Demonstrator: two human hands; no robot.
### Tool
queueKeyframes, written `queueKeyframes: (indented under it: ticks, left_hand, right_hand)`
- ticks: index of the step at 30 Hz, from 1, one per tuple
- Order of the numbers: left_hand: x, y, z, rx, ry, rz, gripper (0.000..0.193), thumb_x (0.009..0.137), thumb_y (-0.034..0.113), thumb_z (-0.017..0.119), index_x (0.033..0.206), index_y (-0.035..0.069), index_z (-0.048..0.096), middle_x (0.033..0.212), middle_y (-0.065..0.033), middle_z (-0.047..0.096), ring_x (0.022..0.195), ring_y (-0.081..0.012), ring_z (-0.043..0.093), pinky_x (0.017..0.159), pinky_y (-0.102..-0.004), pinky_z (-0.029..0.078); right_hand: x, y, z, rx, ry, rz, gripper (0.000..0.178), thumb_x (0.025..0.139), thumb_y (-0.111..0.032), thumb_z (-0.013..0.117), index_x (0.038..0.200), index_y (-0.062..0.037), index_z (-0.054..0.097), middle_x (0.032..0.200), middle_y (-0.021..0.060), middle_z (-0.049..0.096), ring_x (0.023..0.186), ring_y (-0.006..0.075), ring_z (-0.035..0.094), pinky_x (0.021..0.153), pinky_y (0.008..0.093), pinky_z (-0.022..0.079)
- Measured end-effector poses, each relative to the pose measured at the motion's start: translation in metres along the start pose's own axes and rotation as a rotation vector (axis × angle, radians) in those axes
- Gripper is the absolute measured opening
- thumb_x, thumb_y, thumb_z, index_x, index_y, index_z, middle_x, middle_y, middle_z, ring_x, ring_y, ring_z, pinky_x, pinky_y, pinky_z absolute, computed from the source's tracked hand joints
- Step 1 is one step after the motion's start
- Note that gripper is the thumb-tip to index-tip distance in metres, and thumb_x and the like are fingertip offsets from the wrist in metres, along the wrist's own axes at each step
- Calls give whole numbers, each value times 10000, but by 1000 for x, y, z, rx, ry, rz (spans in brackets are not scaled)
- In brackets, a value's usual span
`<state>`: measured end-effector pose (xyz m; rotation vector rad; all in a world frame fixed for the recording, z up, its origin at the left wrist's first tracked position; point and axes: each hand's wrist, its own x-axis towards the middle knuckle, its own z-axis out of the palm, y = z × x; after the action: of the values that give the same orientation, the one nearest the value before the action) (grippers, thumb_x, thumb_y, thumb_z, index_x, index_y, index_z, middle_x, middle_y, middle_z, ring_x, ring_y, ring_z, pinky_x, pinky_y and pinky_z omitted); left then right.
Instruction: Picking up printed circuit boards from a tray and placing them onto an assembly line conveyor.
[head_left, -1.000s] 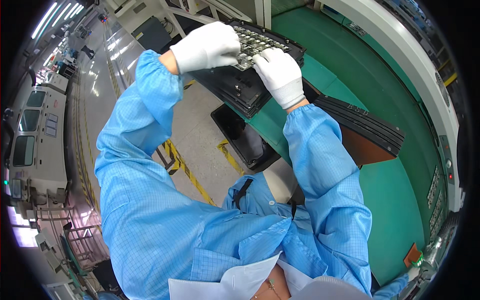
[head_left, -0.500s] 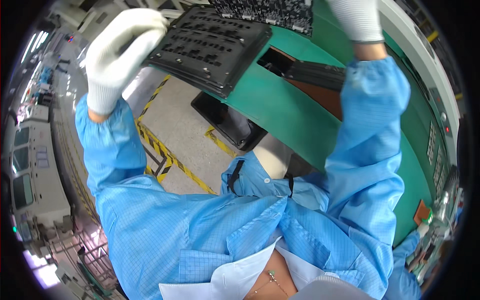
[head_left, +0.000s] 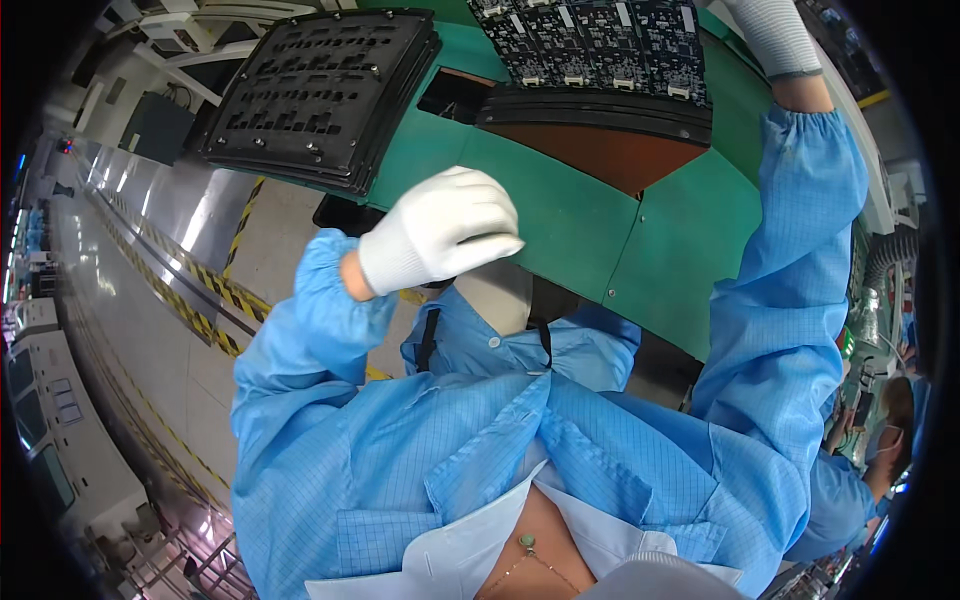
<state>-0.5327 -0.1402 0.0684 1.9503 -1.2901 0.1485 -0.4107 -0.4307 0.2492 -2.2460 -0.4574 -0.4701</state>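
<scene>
My left hand (head_left: 440, 228), in a white knit glove, hangs in front of my body above the near edge of the green work surface (head_left: 570, 235). Its fingers are curled in, with nothing visible in them. My right hand (head_left: 772, 35), gloved too, is at the upper right corner of a dark circuit board panel (head_left: 600, 50) and grips it there; the picture's edge cuts off the fingertips. This panel, dense with small parts and pale connectors, sits over a black tray (head_left: 600, 117) on a brown wedge-shaped support (head_left: 615, 157).
A stack of black slotted trays (head_left: 310, 95) stands at the left end of the green surface. Yellow-and-black tape (head_left: 215, 300) marks the floor at left. White machines (head_left: 75, 420) line the far left. A co-worker's blue sleeve (head_left: 835, 500) shows at lower right.
My left hand has come off the black tray stack and moved right and nearer to me. The circuit board panel and my right hand have shifted right together. The whole view has turned.
</scene>
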Motion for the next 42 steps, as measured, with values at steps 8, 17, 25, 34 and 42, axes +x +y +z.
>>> queueKeyframes:
  ticks: [8, 17, 25, 34, 42]
  left_hand:
    - [2, -19, 52, -106, 83, -178, 166, 866, 207, 696, 804, 52, 703, 857, -74, 691, 861, -267, 653, 834, -369, 500]
    - [-9, -34, 63, -131, 102, -291, 214, 884, 227, 683, 822, 26, 720, 877, -96, 709, 874, -268, 665, 842, -372, 511]
    - [-1, -43, 65, -195, 124, -263, 202, 884, 204, 695, 857, 7, 730, 889, -106, 715, 885, -268, 669, 844, -361, 519]
    - [12, -31, 39, -269, 177, -374, 170, 922, 130, 668, 903, -31, 717, 909, -117, 713, 871, -210, 675, 803, -310, 534]
    - [77, -13, 3, -1434, 801, -448, 400, 980, 236, 656, 1266, -31, 575, 1172, -105, 618, 1133, -252, 602, 952, -393, 513]
  right_hand:
    - [3, 9, -3, -43, -105, -22, 272, 902, -278, 727, 811, -22, 713, 677, -26, 587, 575, 66, 544, 523, 239, 473]
    - [12, 20, 7, -77, -126, -4, 245, 939, -281, 672, 878, -45, 691, 683, -25, 588, 529, 66, 486, 487, 226, 421]
    - [30, 214, -22, 33, -70, 198, 79, 956, -182, 649, 946, -128, 707, 770, -39, 633, 649, 103, 612, 599, 309, 501]
    - [27, 242, -26, 718, 80, 558, 164, 957, -219, 685, 1058, -92, 707, 815, -77, 644, 676, 34, 555, 583, 188, 445]
    - [-21, 77, 26, 929, 278, 211, 236, 959, -258, 676, 1099, -69, 692, 759, -84, 553, 612, 37, 467, 549, 199, 374]
